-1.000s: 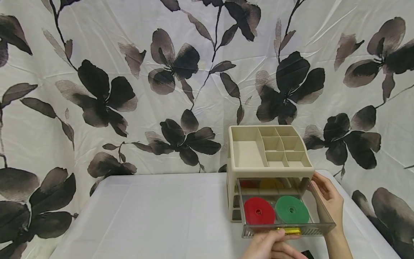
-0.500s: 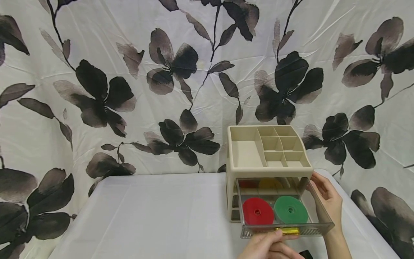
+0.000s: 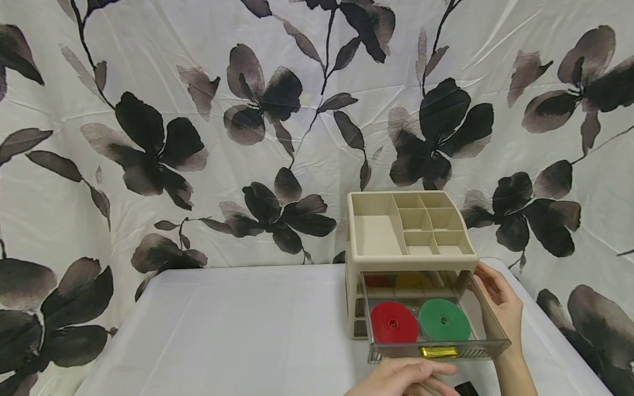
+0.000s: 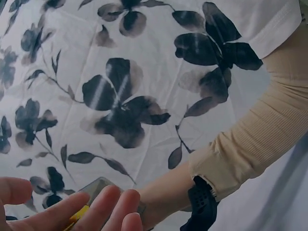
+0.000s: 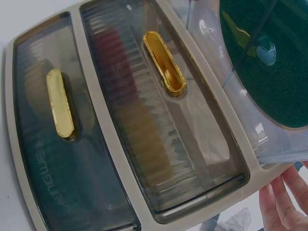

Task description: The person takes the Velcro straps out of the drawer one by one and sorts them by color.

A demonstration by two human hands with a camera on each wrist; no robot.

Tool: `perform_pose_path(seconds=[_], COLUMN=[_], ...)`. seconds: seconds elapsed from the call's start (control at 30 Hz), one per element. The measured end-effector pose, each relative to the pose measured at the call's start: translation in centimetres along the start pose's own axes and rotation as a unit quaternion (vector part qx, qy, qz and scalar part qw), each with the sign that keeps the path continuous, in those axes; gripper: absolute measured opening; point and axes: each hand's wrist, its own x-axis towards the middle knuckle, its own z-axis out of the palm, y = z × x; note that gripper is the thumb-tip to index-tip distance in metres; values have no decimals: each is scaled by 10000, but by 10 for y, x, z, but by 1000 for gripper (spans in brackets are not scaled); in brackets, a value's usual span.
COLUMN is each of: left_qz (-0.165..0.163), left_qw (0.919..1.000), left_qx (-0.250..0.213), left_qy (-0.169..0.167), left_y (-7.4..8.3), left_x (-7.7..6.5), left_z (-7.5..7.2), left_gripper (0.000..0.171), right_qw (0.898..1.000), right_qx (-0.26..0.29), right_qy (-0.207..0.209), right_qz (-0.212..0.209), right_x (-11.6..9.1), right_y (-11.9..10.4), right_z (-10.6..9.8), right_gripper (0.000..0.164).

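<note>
Drawer (image 3: pixel 391 352) pulled from desk organizer (image 3: pixel 416 262), red disc (image 3: pixel 394 322) and green disc (image 3: pixel 444 319) inside. Left hand (image 3: pixel 402 378) just released gold handle (image 3: pixel 438 352), fingers loose, empty; right hand (image 3: pixel 504 305), relaxed, touches organizer's side. Pull likely finished.

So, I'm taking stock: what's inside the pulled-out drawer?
The drawer holds a red disc and a green disc. I can't tell whether the red and yellow patches behind are inside too. What's beneath the discs is covered.

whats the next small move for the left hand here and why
I'd probably raise the left hand over the open drawer toward the red disc: that hand isn't gripping the gold handle, and the right hand rests at the side of the organizer.
</note>
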Motion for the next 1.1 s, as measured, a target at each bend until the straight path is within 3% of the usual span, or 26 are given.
perform_pose_path(seconds=[0.17,0.33,0.53,0.6,0.77,0.97,1.1], left_qz=[71,534,1155,1214,1230,1200,1228], left_qw=[9995,9962,9896,9884,9861,9817,9723], left_qx=[-41,-97,417,523,1033,1481,1976], left_qy=[-307,-681,-749,-745,-431,17,238], left_y=[9,26,54,63,80,93,97], left_x=[-6,-15,-23,-24,-22,-10,-2], left_z=[0,-2,-10,-13,-20,-31,-39], left_gripper=[46,45,41,40,37,32,29], right_qw=[10000,9999,9999,9999,9997,9998,9999], right_qx=[-45,-108,-87,-133,-206,-150,-101], right_qy=[41,68,47,47,54,68,10], right_qz=[58,51,54,64,107,94,63], right_x=[1,0,0,1,1,2,1], right_y=[1,1,1,2,2,3,2], right_z=[0,1,1,0,0,-1,-1], right_gripper=[33,33,33,34,33,33,33])
